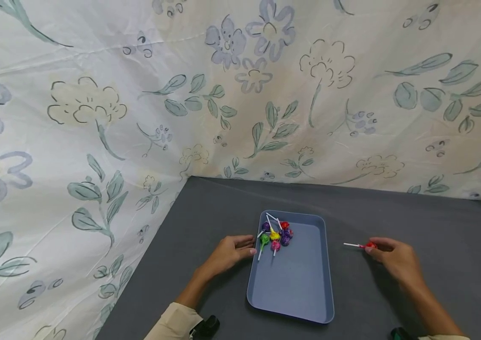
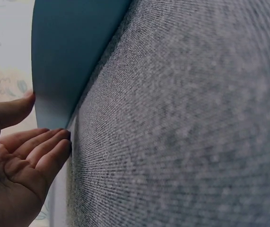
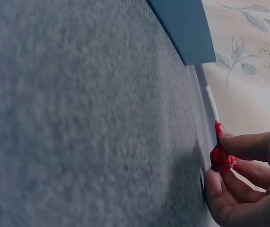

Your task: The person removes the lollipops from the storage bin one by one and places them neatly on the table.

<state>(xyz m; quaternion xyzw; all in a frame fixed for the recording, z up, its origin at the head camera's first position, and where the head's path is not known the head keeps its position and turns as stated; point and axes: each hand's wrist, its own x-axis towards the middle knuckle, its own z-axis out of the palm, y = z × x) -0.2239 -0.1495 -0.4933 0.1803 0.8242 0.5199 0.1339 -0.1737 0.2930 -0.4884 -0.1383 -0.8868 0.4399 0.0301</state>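
My right hand (image 1: 397, 259) pinches a red-wrapped lollipop (image 1: 370, 245) by its candy end, to the right of the tray. In the right wrist view the white stick of this lollipop (image 3: 222, 157) points away from the fingers. The blue-grey tray (image 1: 293, 288) holds several wrapped lollipops bunched in its upper left part, among them a green one (image 1: 264, 239), a yellow one (image 1: 274, 235) and a pink one (image 1: 275, 245). At the tray's left edge is my left hand (image 1: 227, 257), thumb and fingers extended. In the left wrist view, its fingertips are beside the tray wall (image 2: 59, 56).
A dark grey cloth (image 1: 219, 203) covers the table under the tray. Floral fabric (image 1: 240, 104) hangs behind and along the left side. Part of a black wrist strap (image 1: 206, 327) shows at the left sleeve.
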